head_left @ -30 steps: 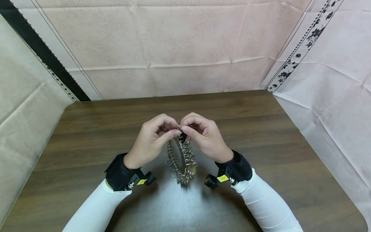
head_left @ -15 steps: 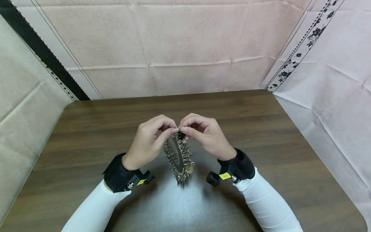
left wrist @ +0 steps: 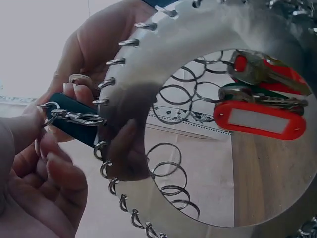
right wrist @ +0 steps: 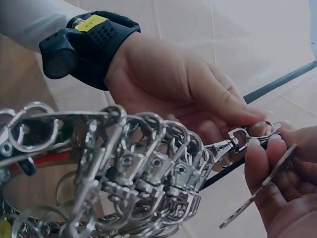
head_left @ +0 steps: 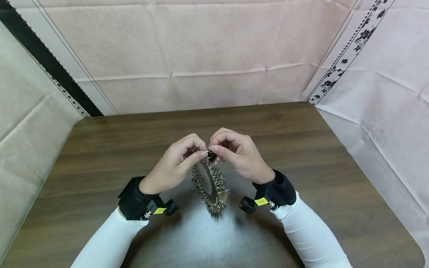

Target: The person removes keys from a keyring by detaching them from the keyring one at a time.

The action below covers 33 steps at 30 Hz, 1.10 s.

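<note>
Forearms (head_left: 106,242) slanted inward over the table (head_left: 335,186).
Left hand (head_left: 173,163) and right hand (head_left: 242,157) met in the middle, wrists well apart, each with thumb and curled fingers (head_left: 225,138) clamped on a small ring (right wrist: 260,137) at the end of a clip (right wrist: 220,146). A key (right wrist: 266,184) lay against the right fingers. The metal hoop (left wrist: 126,82), thick with more clips, hung upright just below.
</note>
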{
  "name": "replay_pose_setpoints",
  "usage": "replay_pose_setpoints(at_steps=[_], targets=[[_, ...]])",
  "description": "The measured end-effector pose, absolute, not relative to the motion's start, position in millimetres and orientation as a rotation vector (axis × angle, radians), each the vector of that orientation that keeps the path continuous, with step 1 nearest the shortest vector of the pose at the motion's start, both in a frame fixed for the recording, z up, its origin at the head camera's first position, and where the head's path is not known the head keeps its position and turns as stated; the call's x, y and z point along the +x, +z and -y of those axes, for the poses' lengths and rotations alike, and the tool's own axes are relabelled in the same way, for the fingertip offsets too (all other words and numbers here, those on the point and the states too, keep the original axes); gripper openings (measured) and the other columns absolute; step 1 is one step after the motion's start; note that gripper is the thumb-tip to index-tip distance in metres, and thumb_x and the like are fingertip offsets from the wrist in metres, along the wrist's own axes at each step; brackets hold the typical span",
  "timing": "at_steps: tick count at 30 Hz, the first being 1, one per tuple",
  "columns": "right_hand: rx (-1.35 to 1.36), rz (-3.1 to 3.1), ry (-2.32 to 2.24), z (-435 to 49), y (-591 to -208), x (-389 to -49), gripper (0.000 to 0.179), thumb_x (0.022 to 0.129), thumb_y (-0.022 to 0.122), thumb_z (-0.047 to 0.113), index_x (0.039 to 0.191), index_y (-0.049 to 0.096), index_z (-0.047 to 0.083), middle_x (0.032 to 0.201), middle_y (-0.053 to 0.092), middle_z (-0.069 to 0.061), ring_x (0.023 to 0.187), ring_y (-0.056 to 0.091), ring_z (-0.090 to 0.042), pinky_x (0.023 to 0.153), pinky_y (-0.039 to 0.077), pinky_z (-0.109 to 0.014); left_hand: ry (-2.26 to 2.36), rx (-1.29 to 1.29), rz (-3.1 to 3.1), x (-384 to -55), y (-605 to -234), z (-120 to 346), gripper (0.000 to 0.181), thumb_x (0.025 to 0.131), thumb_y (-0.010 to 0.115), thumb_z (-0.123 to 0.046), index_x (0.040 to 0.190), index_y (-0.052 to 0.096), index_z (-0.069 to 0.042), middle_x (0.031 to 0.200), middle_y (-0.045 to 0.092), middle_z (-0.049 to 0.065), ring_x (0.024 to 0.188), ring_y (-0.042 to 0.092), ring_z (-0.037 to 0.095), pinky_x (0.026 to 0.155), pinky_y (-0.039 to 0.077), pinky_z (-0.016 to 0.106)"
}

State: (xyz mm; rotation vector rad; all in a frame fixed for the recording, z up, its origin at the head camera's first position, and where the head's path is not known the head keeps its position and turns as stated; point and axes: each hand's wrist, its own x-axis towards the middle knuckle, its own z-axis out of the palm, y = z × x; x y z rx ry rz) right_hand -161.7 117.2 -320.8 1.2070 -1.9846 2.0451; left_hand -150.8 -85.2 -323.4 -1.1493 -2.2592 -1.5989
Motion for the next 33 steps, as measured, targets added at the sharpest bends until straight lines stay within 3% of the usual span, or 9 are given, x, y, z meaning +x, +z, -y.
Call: replay_pose_setpoints(at_steps=[8,16,22,33], targets=[[1.201,1.962,2.062,-117.8,-321.1,-161.6,0.010,0.093,0.058,0.007,0.093,0.059,-0.003,0.091,0.055,-0.014,0.068,0.054,-0.021,0.059,0.050,-0.031,-1.842,-1.186,2.330,-148.1,-320.8,88.8,0.012,0.101,0.046,-0.013,0.103,0.055,-0.004,0.088,0.054,0.017,0.075,0.052,0.023,0.064,0.048,0.034],[1.190,1.942,2.059,-115.9,-322.3,-161.5,0.010,0.093,0.057,0.005,0.093,0.059,-0.005,0.091,0.055,-0.015,0.067,0.054,-0.020,0.060,0.050,-0.030,-1.293,-1.156,2.128,-151.1,-325.0,84.5,0.006,0.090,0.061,-0.005,0.094,0.061,-0.008,0.085,0.061,-0.003,0.074,0.053,0.006,0.063,0.048,0.023],[1.195,1.930,2.043,-114.5,-322.2,-161.2,0.009,0.093,0.058,0.004,0.092,0.058,-0.005,0.090,0.054,-0.015,0.067,0.054,-0.021,0.059,0.050,-0.030,-1.216,-1.046,2.012,-147.6,-326.5,78.8,0.008,0.083,0.064,-0.002,0.089,0.063,-0.007,0.077,0.063,-0.002,0.070,0.056,0.005,0.062,0.048,0.019],[1.188,1.913,2.060,-114.0,-323.0,-159.8,0.006,0.092,0.058,0.001,0.092,0.058,-0.005,0.090,0.054,-0.015,0.069,0.055,-0.021,0.061,0.050,-0.030,-0.983,-1.042,1.883,-146.5,-328.0,75.1,0.012,0.079,0.061,0.005,0.086,0.060,-0.005,0.076,0.060,0.001,0.071,0.056,0.007,0.062,0.050,0.022]])
